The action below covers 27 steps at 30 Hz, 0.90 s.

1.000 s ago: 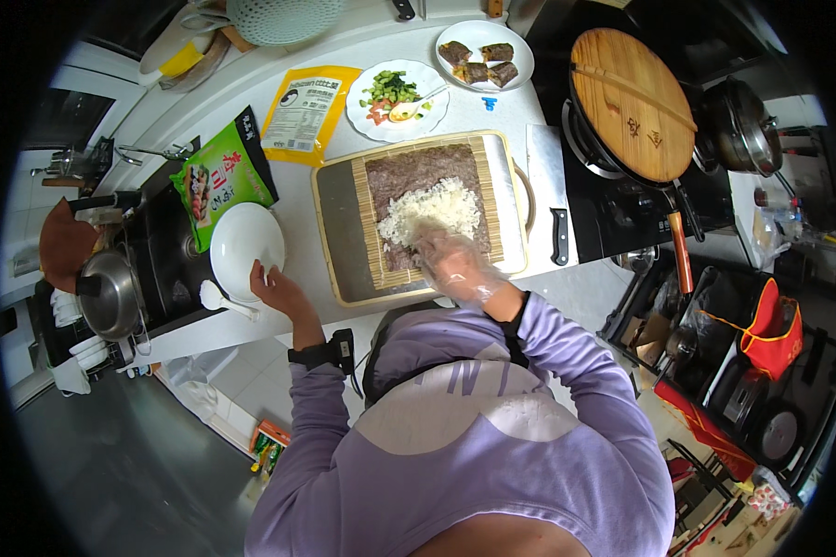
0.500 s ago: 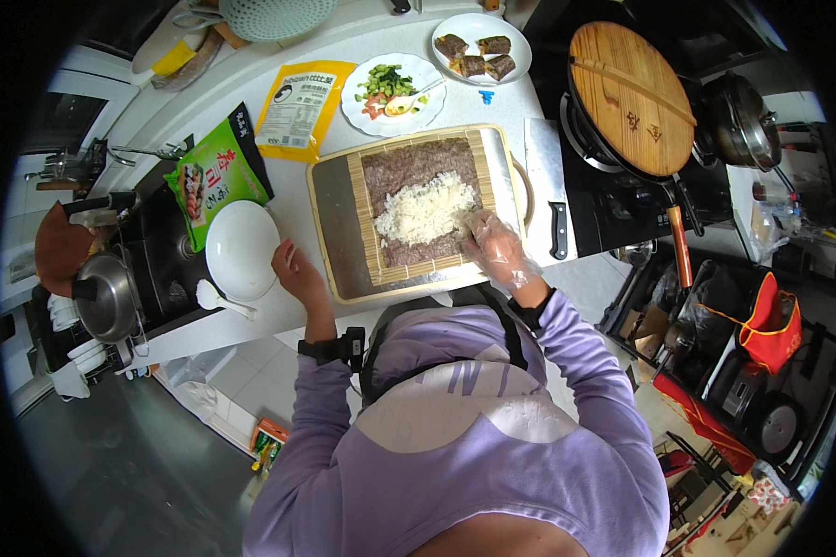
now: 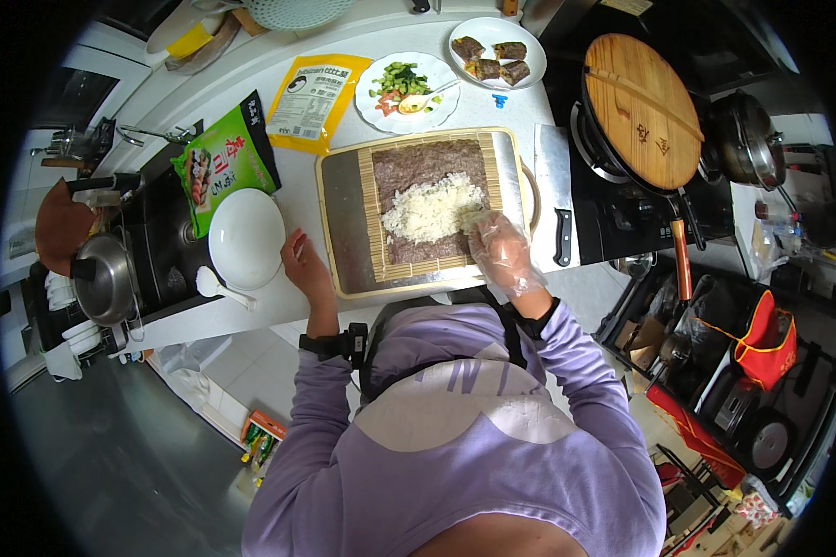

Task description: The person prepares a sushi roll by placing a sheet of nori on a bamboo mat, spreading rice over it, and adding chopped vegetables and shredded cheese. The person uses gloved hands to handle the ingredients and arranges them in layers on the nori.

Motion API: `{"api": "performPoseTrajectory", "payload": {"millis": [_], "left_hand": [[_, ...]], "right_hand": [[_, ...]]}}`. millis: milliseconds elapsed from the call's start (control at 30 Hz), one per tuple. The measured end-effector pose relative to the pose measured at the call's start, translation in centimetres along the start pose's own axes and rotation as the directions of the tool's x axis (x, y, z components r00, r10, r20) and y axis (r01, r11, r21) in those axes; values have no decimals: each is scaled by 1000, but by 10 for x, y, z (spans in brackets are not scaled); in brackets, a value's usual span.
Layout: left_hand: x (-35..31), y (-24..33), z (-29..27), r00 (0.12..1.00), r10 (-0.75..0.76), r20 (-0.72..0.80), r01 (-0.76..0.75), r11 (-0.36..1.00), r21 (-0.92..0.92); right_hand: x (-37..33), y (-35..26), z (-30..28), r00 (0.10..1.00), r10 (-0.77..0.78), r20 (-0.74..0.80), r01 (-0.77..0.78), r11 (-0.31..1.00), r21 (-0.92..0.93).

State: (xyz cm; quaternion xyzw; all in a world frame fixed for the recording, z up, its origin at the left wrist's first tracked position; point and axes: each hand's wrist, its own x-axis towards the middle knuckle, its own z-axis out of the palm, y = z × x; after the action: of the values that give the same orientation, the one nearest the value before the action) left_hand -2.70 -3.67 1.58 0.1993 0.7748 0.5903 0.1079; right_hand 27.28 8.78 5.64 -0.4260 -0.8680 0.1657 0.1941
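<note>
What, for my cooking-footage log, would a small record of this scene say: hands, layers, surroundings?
Left hand: bare, apparently empty, beside the cutting board
Right hand: in clear plastic glove, at the white rice's lower-right edge
Layers: white rice on nori sheet, on bamboo rolling mat, on cutting board
Beyond board: scalloped plate with chopped vegetables; round plate with cut nori rolls
Right: broad-bladed kitchen knife
Left: white bowl, rice paddle

Right hand shifted rightward along the rice.

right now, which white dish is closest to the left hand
The white bowl just beside the left hand; the vegetable plate and roll plate sit farther back.
</note>
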Motion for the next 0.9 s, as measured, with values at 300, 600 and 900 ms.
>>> {"api": "performPoseTrajectory", "payload": {"millis": [300, 600, 900], "left_hand": [[7, -12, -9, 998, -68, -6, 67, 993, -99], [-31, -19, 18, 830, -185, 526, 217, 976, 1], [-41, -10, 38, 688, -255, 679, 184, 967, 177]], "right_hand": [[17, -11, 24, 977, -178, 119, 186, 980, -65], [32, -32, 46, 872, -365, 325, 374, 927, 37], [37, -54, 39, 957, -261, 127, 252, 964, 87]]}}
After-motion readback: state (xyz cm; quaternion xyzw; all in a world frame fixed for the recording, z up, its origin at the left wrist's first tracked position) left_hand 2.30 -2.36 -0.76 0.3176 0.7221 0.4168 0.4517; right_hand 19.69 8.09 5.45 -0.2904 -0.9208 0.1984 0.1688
